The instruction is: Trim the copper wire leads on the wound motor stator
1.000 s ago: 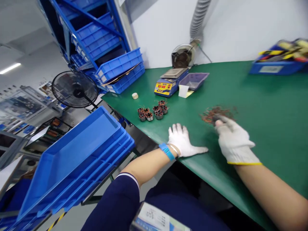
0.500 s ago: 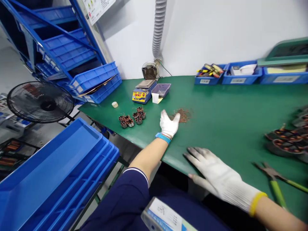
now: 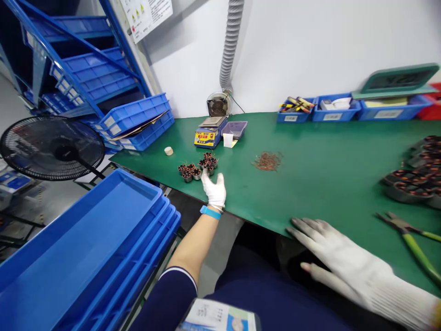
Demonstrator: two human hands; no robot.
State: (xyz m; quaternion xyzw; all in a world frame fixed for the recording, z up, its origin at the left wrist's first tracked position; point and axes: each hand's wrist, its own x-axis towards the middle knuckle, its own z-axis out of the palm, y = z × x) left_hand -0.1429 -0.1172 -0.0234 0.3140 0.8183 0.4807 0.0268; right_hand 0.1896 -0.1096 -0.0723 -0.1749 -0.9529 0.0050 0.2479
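Green matting covers the workbench (image 3: 327, 179) in front of you, with a white wall behind it. Near its left edge sits a cluster of small wound coils (image 3: 198, 168), and your left hand (image 3: 214, 189) now reaches them, fingers spread and the fingertips just touching the nearest coil; it grips nothing. Half a second ago that hand lay further right, against the heap of copper wire scraps (image 3: 268, 161), which now lies alone and well apart from both hands. Your right hand (image 3: 339, 264) has slid back to the near edge of the workbench, flat and open with fingers splayed, the thumb hanging over the edge, holding nothing. Green-handled pliers (image 3: 411, 236) lie to its right, not touched. Larger wound stators (image 3: 413, 177) are stacked at the right edge. Behind the coils stand a yellow-and-blue solder pot (image 3: 209, 132) and a small grey tray (image 3: 235, 128). Blue bins (image 3: 332, 110) line the far edge. Stacked blue crates (image 3: 79, 257) sit off the left edge beside a fan (image 3: 51, 147).
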